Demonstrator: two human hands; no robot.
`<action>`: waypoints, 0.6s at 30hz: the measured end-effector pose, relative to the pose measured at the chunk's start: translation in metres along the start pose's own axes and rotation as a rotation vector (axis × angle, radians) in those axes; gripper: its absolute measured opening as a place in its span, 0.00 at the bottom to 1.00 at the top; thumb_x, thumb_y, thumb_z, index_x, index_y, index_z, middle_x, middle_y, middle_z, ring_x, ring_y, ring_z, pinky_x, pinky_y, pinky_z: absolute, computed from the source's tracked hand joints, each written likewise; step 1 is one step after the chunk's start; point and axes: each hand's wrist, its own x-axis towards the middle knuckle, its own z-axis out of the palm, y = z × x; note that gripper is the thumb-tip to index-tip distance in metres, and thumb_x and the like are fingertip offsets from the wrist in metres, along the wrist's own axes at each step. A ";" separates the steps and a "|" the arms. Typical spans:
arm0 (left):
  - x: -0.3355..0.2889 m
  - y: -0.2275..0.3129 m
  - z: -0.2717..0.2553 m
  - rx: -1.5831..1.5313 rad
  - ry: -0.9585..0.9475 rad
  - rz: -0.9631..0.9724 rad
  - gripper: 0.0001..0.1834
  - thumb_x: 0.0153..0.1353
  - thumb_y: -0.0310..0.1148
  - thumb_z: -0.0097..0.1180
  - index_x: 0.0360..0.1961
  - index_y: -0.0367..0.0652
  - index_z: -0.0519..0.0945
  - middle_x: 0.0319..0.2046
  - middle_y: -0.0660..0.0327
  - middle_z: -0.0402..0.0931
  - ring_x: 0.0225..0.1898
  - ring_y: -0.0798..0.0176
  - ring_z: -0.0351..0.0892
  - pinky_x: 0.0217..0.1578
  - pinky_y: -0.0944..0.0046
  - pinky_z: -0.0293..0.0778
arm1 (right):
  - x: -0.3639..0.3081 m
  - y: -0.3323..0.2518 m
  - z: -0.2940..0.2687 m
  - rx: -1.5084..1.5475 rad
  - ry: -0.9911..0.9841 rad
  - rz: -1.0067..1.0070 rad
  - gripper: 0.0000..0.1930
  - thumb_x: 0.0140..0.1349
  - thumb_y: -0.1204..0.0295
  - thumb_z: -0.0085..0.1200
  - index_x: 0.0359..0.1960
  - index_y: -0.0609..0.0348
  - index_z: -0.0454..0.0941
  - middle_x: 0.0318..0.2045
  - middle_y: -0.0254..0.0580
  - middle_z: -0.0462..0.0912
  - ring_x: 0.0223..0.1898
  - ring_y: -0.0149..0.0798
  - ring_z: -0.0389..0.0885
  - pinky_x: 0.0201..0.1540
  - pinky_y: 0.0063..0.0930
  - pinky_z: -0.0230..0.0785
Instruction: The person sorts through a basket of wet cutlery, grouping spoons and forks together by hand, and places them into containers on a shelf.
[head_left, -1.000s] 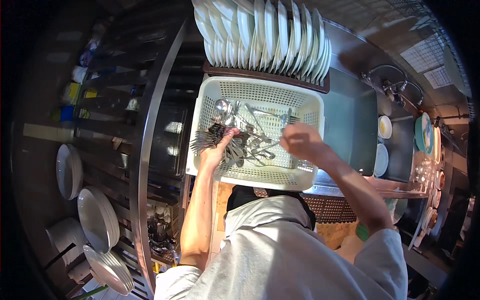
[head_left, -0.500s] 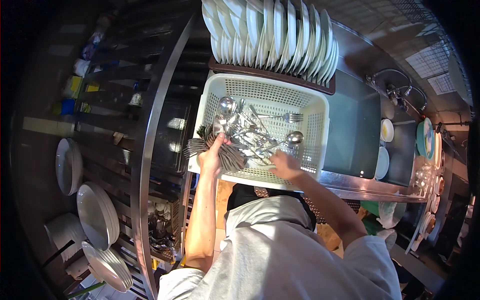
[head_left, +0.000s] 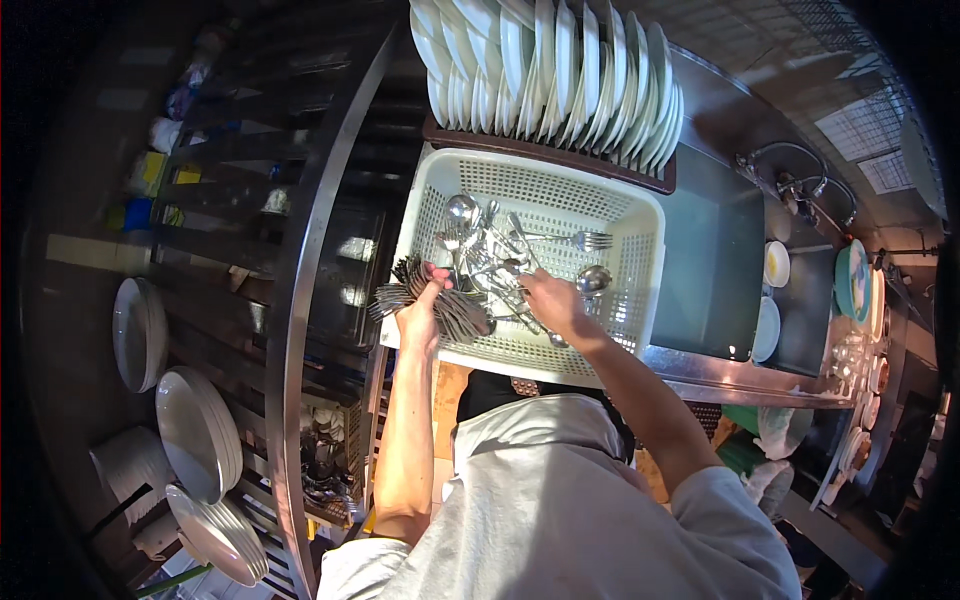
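A white perforated plastic basket [head_left: 572, 180] holds loose metal cutlery [head_left: 487, 262]. My left hand [head_left: 418, 318] is closed round a thick bunch of forks [head_left: 462, 318] at the basket's near left corner, the tines pointing left. My right hand [head_left: 556, 304] is down among the cutlery near the basket's middle, fingers curled; what they pinch is hidden. Beside that hand on the right lies a round-bowled spoon [head_left: 594, 280]. A single fork [head_left: 592, 241] lies farther back, and a large spoon [head_left: 461, 210] rests at the back left.
Behind the basket, white plates [head_left: 560, 80] stand on edge in a brown rack [head_left: 550, 152]. To the right is a sink of water [head_left: 705, 260] with a tap [head_left: 800, 185]. A slatted metal shelf edge [head_left: 300, 270] runs along my left, with stacked plates [head_left: 195, 430] beyond.
My right hand has moved left and farther in among the cutlery, its fingers curling. My left hand keeps the forks; a large spoon beside its thumb is now out of its fingers' reach.
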 end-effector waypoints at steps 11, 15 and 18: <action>0.001 0.017 0.006 0.125 -0.179 -0.067 0.09 0.60 0.24 0.61 0.42 0.35 0.79 0.38 0.54 0.83 0.38 0.62 0.83 0.46 0.62 0.76 | 0.020 0.019 -0.096 0.610 -0.633 -0.009 0.17 0.59 0.58 0.60 0.20 0.59 0.79 0.15 0.31 0.67 0.24 0.27 0.69 0.27 0.30 0.64; 0.003 -0.001 0.004 0.439 -0.362 -0.012 0.14 0.58 0.29 0.65 0.44 0.35 0.80 0.41 0.60 0.83 0.44 0.68 0.79 0.50 0.64 0.73 | 0.048 -0.043 -0.117 0.963 -0.713 0.221 0.21 0.66 0.62 0.50 0.14 0.53 0.67 0.12 0.24 0.64 0.13 0.21 0.56 0.15 0.21 0.45; -0.014 0.014 0.045 0.557 -0.458 0.118 0.17 0.58 0.28 0.64 0.47 0.37 0.77 0.40 0.64 0.80 0.43 0.68 0.77 0.48 0.65 0.73 | 0.058 -0.066 -0.109 1.095 -0.546 0.581 0.20 0.69 0.60 0.46 0.20 0.55 0.72 0.13 0.25 0.64 0.13 0.21 0.55 0.15 0.20 0.44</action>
